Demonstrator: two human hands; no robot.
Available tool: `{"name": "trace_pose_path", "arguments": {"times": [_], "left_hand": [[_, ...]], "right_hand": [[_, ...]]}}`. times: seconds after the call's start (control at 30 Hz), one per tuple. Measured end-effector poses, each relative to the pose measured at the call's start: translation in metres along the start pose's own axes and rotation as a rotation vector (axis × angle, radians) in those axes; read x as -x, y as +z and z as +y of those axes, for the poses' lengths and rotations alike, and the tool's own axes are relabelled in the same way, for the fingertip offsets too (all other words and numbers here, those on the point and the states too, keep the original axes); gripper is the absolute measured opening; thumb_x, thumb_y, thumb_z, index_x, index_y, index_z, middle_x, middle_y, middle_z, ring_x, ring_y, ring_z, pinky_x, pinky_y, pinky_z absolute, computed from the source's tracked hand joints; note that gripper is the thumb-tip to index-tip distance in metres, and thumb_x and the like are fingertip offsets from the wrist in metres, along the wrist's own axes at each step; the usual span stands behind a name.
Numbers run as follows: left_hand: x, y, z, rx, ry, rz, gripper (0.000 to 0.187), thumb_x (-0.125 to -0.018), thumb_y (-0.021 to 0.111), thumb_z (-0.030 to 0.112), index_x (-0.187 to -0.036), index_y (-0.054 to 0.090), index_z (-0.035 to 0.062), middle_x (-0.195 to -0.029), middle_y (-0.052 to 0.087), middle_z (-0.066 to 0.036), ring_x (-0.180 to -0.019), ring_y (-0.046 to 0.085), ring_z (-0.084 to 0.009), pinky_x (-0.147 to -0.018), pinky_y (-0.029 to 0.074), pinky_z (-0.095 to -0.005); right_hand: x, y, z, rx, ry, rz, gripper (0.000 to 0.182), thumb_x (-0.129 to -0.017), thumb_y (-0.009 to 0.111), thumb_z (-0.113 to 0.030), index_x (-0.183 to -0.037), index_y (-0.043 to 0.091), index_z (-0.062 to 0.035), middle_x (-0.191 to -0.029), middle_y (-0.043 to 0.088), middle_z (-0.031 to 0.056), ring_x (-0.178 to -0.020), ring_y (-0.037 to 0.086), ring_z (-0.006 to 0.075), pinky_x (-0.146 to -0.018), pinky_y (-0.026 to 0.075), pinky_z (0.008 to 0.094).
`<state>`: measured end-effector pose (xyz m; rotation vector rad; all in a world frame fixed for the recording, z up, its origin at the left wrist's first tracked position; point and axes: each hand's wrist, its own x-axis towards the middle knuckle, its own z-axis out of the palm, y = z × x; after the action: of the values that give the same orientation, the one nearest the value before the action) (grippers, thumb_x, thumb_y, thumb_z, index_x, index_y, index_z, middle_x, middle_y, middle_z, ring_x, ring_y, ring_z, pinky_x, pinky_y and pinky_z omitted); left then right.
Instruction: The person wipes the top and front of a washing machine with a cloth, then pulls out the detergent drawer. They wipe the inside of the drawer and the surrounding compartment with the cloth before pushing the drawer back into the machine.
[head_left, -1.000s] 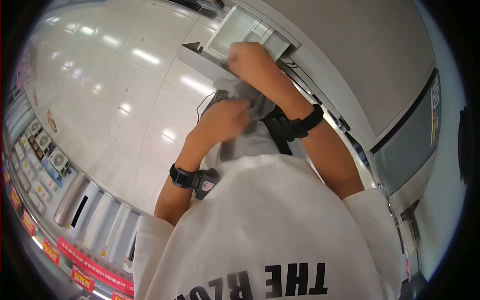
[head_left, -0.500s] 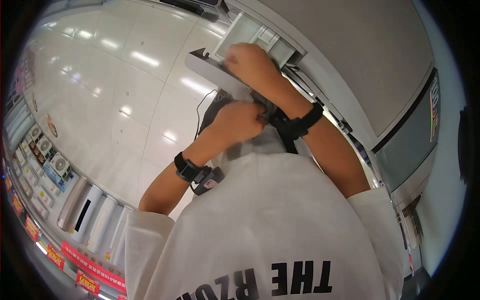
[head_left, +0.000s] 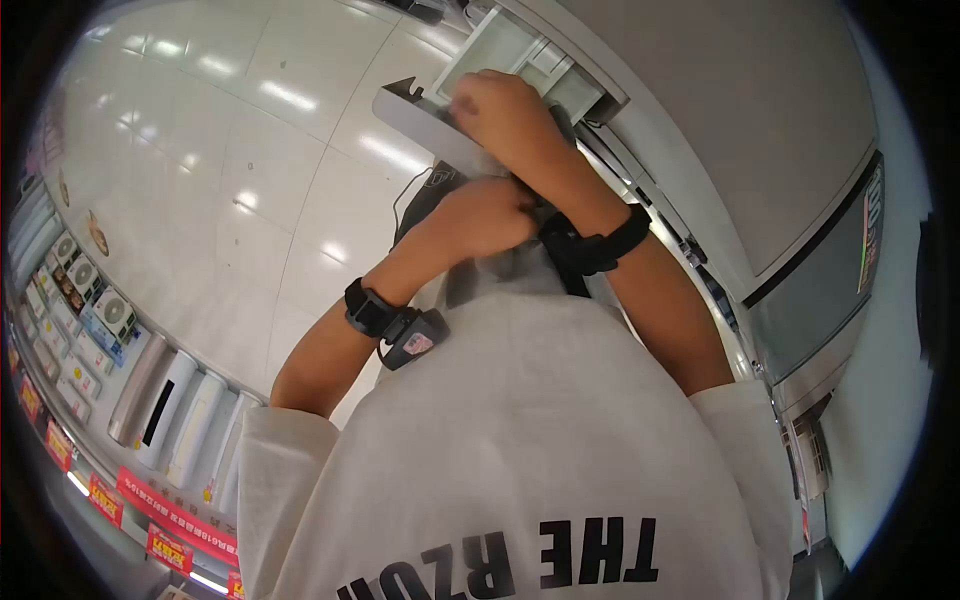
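A pulled-out white drawer with compartments (head_left: pixel 492 48) juts from a large grey appliance (head_left: pixel 720 100). In front of it runs a pale grey panel (head_left: pixel 425 125) with a dark hooked end. My right hand (head_left: pixel 495 105) is curled beside the panel's inner edge, over the near part of the drawer; what its fingers hold, if anything, is hidden. Closer to my body, my left hand (head_left: pixel 488 218) is closed under my right forearm. Its fingertips meet something dark near my right wrist, and I cannot make out what they grip.
Black straps with small devices circle both wrists, including a left wrist device (head_left: pixel 415 338). A thin dark cable (head_left: pixel 402 205) hangs beside a dark item left of my forearm. Shelves with boxed goods and a red banner (head_left: pixel 180 510) line the lower left. Glossy tiled floor (head_left: pixel 230 130) lies beyond.
Both hands have shifted slightly up in view, the left one more. The drawer and panel sit a little higher and further right as the view moves. Both hands stay curled.
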<state>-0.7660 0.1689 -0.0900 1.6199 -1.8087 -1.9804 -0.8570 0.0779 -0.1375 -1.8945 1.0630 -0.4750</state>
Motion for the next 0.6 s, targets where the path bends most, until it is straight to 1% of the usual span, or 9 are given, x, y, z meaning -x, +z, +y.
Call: {"name": "trace_pose_path", "arguments": {"times": [0.07,0.1,0.13,0.17,0.27,0.37,0.43,0.47,0.6], "left_hand": [[-0.004,-0.001,-0.003,0.001,0.003,-0.037,0.041,-0.078,0.057,0.017,-0.116,0.070,0.0043,-0.104,0.072,-0.018,-0.099,0.067,-0.0348,-0.090,0.051,-0.0398],[-0.003,-0.005,0.002,0.045,-0.052,-0.051,0.041,-0.078,0.058,0.016,-0.115,0.070,0.0039,-0.103,0.072,-0.018,-0.097,0.067,-0.0336,-0.089,0.051,-0.0390],[-0.001,-0.011,0.010,0.089,-0.106,-0.066,0.040,-0.078,0.058,0.016,-0.115,0.070,0.0035,-0.102,0.072,-0.018,-0.095,0.067,-0.0324,-0.088,0.051,-0.0382],[0.001,-0.013,0.015,0.135,-0.162,-0.085,0.040,-0.079,0.058,0.016,-0.114,0.070,0.0031,-0.101,0.072,-0.018,-0.094,0.068,-0.0311,-0.087,0.051,-0.0373],[-0.001,-0.004,0.004,0.096,-0.082,-0.003,0.040,-0.078,0.057,0.013,-0.115,0.070,0.0026,-0.096,0.072,-0.017,-0.086,0.067,-0.0256,-0.081,0.051,-0.0346],[0.003,-0.005,0.004,0.267,-0.021,0.032,0.038,-0.079,0.057,0.011,-0.113,0.070,0.0030,-0.088,0.070,-0.016,-0.080,0.065,-0.0198,-0.076,0.050,-0.0327],[0.005,-0.004,-0.002,0.251,0.010,0.066,0.036,-0.079,0.057,0.010,-0.112,0.070,0.0030,-0.083,0.068,-0.015,-0.076,0.063,-0.0186,-0.073,0.049,-0.0326],[0.006,-0.002,-0.004,0.246,0.024,0.083,0.036,-0.079,0.057,0.009,-0.112,0.070,0.0030,-0.081,0.067,-0.015,-0.074,0.062,-0.0181,-0.072,0.049,-0.0325],[0.006,-0.005,-0.002,0.207,0.030,0.048,0.029,-0.078,0.057,0.008,-0.103,0.068,-0.0011,-0.071,0.062,-0.015,-0.065,0.056,-0.0168,-0.065,0.047,-0.0336]], "right_hand": [[0.009,-0.009,0.001,-0.024,0.062,-0.047,0.014,-0.083,0.069,-0.016,-0.087,0.066,-0.0027,-0.084,0.066,0.0152,-0.078,0.065,0.0347,-0.069,0.052,0.0421],[0.013,-0.015,0.002,-0.031,0.088,-0.069,0.015,-0.083,0.070,-0.016,-0.087,0.066,-0.0027,-0.084,0.066,0.0150,-0.077,0.066,0.0341,-0.068,0.052,0.0415],[0.019,-0.020,-0.001,-0.045,0.165,-0.098,0.014,-0.081,0.070,-0.016,-0.083,0.063,-0.0032,-0.082,0.065,0.0130,-0.082,0.064,0.0331,-0.072,0.051,0.0423],[0.021,-0.021,0.001,-0.036,0.159,-0.091,0.014,-0.081,0.069,-0.016,-0.083,0.064,-0.0032,-0.083,0.066,0.0130,-0.082,0.065,0.0331,-0.072,0.051,0.0424],[0.024,-0.019,0.002,0.020,0.132,-0.059,0.014,-0.082,0.068,-0.016,-0.083,0.064,-0.0035,-0.083,0.066,0.0134,-0.081,0.065,0.0336,-0.071,0.052,0.0432],[0.014,-0.005,-0.001,0.088,0.086,-0.016,0.013,-0.082,0.067,-0.015,-0.084,0.063,-0.0032,-0.084,0.066,0.0150,-0.080,0.065,0.0349,-0.070,0.052,0.0440],[0.001,0.008,0.004,0.059,0.048,0.021,0.013,-0.082,0.068,-0.014,-0.087,0.063,-0.0025,-0.084,0.066,0.0163,-0.079,0.065,0.0357,-0.070,0.052,0.0433],[-0.004,0.009,0.007,0.053,0.083,-0.040,0.015,-0.082,0.069,-0.014,-0.089,0.063,-0.0023,-0.084,0.066,0.0167,-0.080,0.065,0.0354,-0.070,0.051,0.0434],[0.011,0.004,0.012,-0.049,0.054,0.026,0.017,-0.084,0.069,-0.018,-0.088,0.063,-0.0021,-0.081,0.066,0.0151,-0.078,0.065,0.0338,-0.070,0.051,0.0422]]}}
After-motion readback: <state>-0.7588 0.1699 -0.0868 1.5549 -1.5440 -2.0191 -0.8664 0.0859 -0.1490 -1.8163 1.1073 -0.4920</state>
